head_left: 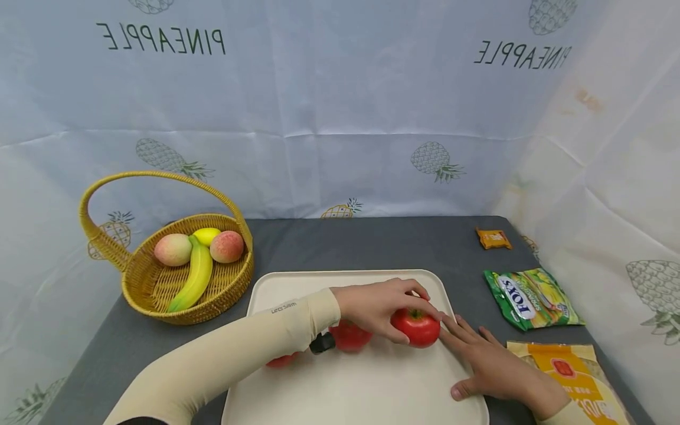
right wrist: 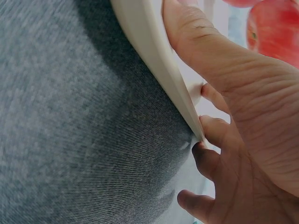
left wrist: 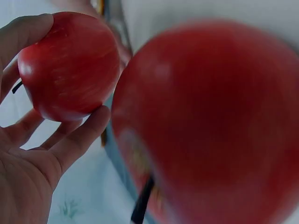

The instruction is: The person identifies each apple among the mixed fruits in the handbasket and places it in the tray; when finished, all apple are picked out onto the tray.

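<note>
My left hand [head_left: 385, 307] holds a red apple [head_left: 417, 328] by its sides above the right part of a cream tray [head_left: 340, 395]. In the left wrist view, thumb and fingers curve round this apple [left wrist: 70, 65], whose dark stem points toward the palm. Two more red apples lie on the tray under the left forearm: one [head_left: 350, 337] near the wrist, the other [head_left: 283, 360] mostly hidden by the sleeve. My right hand [head_left: 486, 363] rests on the tray's right rim with spread fingers. Up close, its thumb and fingertips touch that rim [right wrist: 159, 60].
A yellow wicker basket [head_left: 244, 280] holding a banana [head_left: 196, 274], peaches [head_left: 227, 247] and a yellow fruit stands at left. Along the right lie a small orange packet [head_left: 494, 239], a green Fox's bag [head_left: 533, 298] and a yellow bag [head_left: 576, 378]. A pineapple-print curtain [head_left: 361, 88] hangs behind.
</note>
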### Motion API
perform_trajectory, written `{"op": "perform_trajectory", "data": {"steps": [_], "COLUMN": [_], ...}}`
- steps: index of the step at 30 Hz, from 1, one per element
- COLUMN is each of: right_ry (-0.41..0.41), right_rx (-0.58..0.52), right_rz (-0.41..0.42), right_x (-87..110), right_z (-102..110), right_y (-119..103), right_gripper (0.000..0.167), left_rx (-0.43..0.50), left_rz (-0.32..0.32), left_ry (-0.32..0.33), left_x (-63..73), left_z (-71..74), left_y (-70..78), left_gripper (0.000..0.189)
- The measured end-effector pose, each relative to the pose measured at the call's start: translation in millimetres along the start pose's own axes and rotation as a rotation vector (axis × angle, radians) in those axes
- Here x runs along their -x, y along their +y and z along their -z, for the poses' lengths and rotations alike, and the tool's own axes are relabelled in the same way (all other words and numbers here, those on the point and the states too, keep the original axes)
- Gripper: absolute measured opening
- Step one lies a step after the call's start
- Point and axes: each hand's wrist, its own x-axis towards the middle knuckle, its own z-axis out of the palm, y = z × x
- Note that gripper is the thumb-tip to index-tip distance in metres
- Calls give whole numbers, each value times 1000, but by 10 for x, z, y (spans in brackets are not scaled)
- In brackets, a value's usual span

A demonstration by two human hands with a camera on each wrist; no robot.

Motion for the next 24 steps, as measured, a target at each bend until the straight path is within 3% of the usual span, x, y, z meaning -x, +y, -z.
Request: {"op": "perform_trajectory", "data": {"steps": [10,16,24], "right_ry": [29,18,12], "right_rx": [-7,-32,-41], "right_rz": [35,19,25], "right_x": [13,9,24], "right_z": [-20,-6,1], "right_y": [14,6,5], "right_gripper": [117,114,114], "left_rx": [-82,-122,-172], "left_rz": [-6,-28,16], "left_ry": [-137,-160,-167], "left_x": [-198,-273,-325], "left_z": [-192,-260,-288], "left_y": [68,96,142], "left_gripper": [62,60,61]}}
